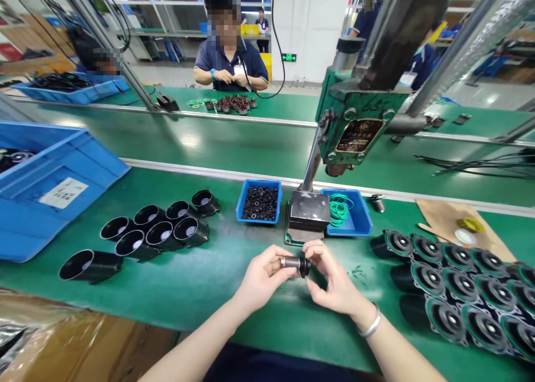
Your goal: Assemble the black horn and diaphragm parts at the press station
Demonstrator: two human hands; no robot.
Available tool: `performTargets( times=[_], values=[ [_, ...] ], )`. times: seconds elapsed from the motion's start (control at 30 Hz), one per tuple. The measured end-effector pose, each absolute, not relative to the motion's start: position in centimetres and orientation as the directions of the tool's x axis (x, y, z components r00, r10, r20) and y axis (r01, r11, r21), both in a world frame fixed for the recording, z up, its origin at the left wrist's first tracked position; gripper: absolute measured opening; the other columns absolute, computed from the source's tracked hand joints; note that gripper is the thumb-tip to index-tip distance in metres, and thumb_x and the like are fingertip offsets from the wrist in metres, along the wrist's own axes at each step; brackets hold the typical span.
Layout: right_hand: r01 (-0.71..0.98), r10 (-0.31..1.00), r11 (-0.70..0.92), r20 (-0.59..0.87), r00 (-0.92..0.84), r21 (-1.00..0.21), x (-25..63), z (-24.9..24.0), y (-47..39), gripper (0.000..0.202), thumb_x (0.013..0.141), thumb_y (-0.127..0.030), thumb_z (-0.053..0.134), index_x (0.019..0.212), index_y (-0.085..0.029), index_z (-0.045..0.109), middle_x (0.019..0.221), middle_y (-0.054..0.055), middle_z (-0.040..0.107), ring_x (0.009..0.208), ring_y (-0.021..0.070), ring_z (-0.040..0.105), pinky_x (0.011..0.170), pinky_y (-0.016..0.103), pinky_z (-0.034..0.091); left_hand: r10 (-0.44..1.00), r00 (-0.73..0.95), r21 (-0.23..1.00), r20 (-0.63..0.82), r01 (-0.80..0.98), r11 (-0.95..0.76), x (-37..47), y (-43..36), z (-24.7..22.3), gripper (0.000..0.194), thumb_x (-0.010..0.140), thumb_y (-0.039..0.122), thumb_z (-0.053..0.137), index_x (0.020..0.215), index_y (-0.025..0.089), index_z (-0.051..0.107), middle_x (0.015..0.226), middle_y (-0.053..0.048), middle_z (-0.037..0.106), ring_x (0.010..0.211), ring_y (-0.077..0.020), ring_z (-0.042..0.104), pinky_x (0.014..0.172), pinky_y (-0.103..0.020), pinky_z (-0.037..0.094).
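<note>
My left hand [263, 276] is closed around the metal end of a small cylindrical part [291, 262], which lies sideways above the green table. My right hand [328, 276] has its fingertips at the black end of that part, its thumb and fingers curved around a black ring [306, 267]. Just beyond my hands is the press base with a dark metal block [310, 208]. A blue bin [238, 203] of small black rings sits to its left, and a blue bin [364, 214] with green rings [340, 209] to its right.
Several black cups [136, 243] stand at left beside a large blue crate [58, 175]. Rows of black housings [430, 279] fill the right side. The green press head [355, 122] hangs above the block. A co-worker [228, 58] sits across the bench.
</note>
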State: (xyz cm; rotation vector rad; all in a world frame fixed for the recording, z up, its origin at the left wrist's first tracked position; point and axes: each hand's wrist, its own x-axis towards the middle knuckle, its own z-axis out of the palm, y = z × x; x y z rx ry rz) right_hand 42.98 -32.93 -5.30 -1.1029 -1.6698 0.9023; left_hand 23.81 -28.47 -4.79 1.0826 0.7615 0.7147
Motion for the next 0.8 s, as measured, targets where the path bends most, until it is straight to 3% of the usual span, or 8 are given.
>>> performTargets(
  times=[0.23, 0.33, 0.4, 0.47, 0.53, 0.67, 0.73, 0.8],
  values=[
    [0.365, 0.943, 0.334, 0.316, -0.109, -0.869, 43.4, -6.0, -33.0, 0.034, 0.074, -0.007, 0.053, 0.102, -0.023, 0.045, 0.102, 0.006, 0.048, 0.095, 0.0191, 0.053, 0.082, 0.031, 0.050, 0.819, 0.551, 0.950, -0.159, -0.140, 0.279, 25.4, -28.6, -5.0, 0.032, 0.079, 0.039, 0.075, 0.093, 0.018, 0.055, 0.083, -0.004, 0.071, 0.079, -0.0189, 0.072, 0.081, -0.035, 0.058],
    [0.405, 0.936, 0.351, 0.319, -0.147, -0.844, 43.0, -5.6, -33.3, 0.034, 0.071, -0.005, 0.052, 0.098, -0.024, 0.046, 0.097, 0.005, 0.050, 0.090, 0.0191, 0.054, 0.078, 0.031, 0.050, 0.778, 0.606, 0.981, -0.164, 0.019, 0.192, 25.0, -28.7, -5.4, 0.020, 0.083, 0.030, 0.068, 0.092, 0.019, 0.055, 0.082, -0.002, 0.069, 0.076, -0.0183, 0.072, 0.076, -0.032, 0.057],
    [0.417, 0.928, 0.373, 0.330, -0.174, -0.829, 42.8, -5.1, -33.5, 0.034, 0.068, -0.004, 0.052, 0.095, -0.024, 0.046, 0.092, 0.004, 0.050, 0.085, 0.0183, 0.053, 0.075, 0.029, 0.049, 0.728, 0.671, 0.973, -0.143, 0.229, -0.020, 24.1, -28.6, -5.6, 0.005, 0.086, 0.021, 0.061, 0.086, 0.019, 0.056, 0.075, 0.001, 0.067, 0.069, -0.0162, 0.070, 0.072, -0.028, 0.054],
    [0.401, 0.929, 0.368, 0.343, -0.136, -0.839, 42.9, -4.8, -33.6, 0.032, 0.069, -0.004, 0.051, 0.093, -0.024, 0.046, 0.091, 0.003, 0.050, 0.083, 0.0177, 0.052, 0.071, 0.027, 0.049, 0.681, 0.722, 0.869, -0.120, 0.408, -0.280, 22.8, -28.1, -5.5, 0.008, 0.087, 0.016, 0.057, 0.080, 0.020, 0.058, 0.066, 0.003, 0.065, 0.061, -0.0146, 0.065, 0.066, -0.025, 0.050],
    [0.339, 0.937, 0.337, 0.347, -0.035, -0.878, 43.3, -4.9, -33.4, 0.028, 0.073, -0.006, 0.051, 0.094, -0.024, 0.045, 0.094, 0.004, 0.050, 0.084, 0.0171, 0.053, 0.070, 0.025, 0.049, 0.700, 0.709, 0.738, -0.088, 0.518, -0.432, 21.5, -26.7, -4.7, 0.017, 0.089, 0.021, 0.058, 0.072, 0.020, 0.059, 0.060, 0.002, 0.062, 0.057, -0.0151, 0.061, 0.062, -0.025, 0.045],
    [0.114, 0.961, 0.265, 0.272, 0.052, -0.958, 43.8, -6.3, -33.0, 0.019, 0.084, -0.017, 0.055, 0.097, -0.025, 0.045, 0.095, 0.004, 0.049, 0.079, 0.0137, 0.055, 0.069, 0.023, 0.051, 0.844, 0.526, 0.419, 0.101, 0.747, -0.516, 20.1, -21.3, -2.0, 0.029, 0.092, 0.035, 0.059, 0.069, 0.018, 0.063, 0.069, -0.004, 0.067, 0.068, -0.0197, 0.064, 0.068, -0.029, 0.045],
    [-0.007, 0.975, 0.220, 0.220, 0.042, -0.975, 43.7, -7.2, -32.9, 0.016, 0.088, -0.024, 0.057, 0.098, -0.025, 0.045, 0.095, 0.003, 0.049, 0.072, 0.0117, 0.056, 0.065, 0.022, 0.052, 0.860, 0.485, 0.293, 0.158, 0.809, -0.510, 20.5, -18.1, -1.2, 0.011, 0.090, 0.024, 0.061, 0.089, 0.016, 0.069, 0.090, -0.010, 0.073, 0.086, -0.0242, 0.067, 0.080, -0.033, 0.048],
    [-0.102, 0.984, 0.177, 0.174, 0.045, -0.979, 43.7, -8.0, -32.8, 0.016, 0.090, -0.030, 0.058, 0.100, -0.025, 0.046, 0.098, 0.003, 0.049, 0.067, 0.0104, 0.057, 0.061, 0.022, 0.053, 0.850, 0.506, 0.256, 0.142, 0.811, -0.526, 21.2, -15.4, -1.0, 0.013, 0.086, 0.013, 0.062, 0.097, 0.014, 0.070, 0.098, -0.013, 0.073, 0.094, -0.0265, 0.068, 0.088, -0.036, 0.047]
  ],
)
